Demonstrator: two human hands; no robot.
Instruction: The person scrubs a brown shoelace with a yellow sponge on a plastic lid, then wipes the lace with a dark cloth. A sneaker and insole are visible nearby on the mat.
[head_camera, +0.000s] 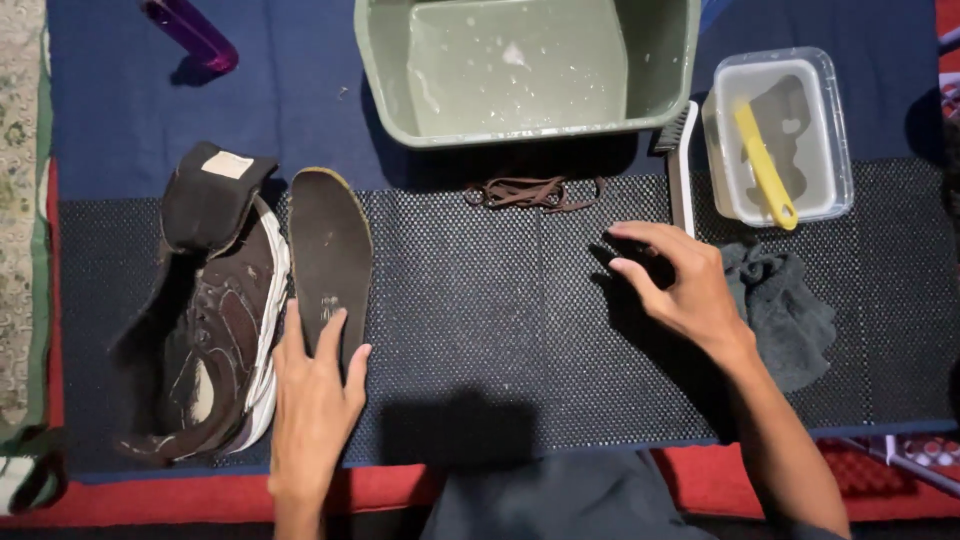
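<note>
Home floor, shoe-cleaning spot: patterned rug (20, 200) left of the blue mat (300, 90); green wash basin (527, 70) on the mat's far edge.

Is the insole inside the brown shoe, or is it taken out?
Out. The insole lies flat on the dotted mat, beside the brown shoe, with the left hand resting on its near end.

Navy cloth (120, 90) under black dotted mat (500, 330); red floor mat (400, 490) below.
</note>
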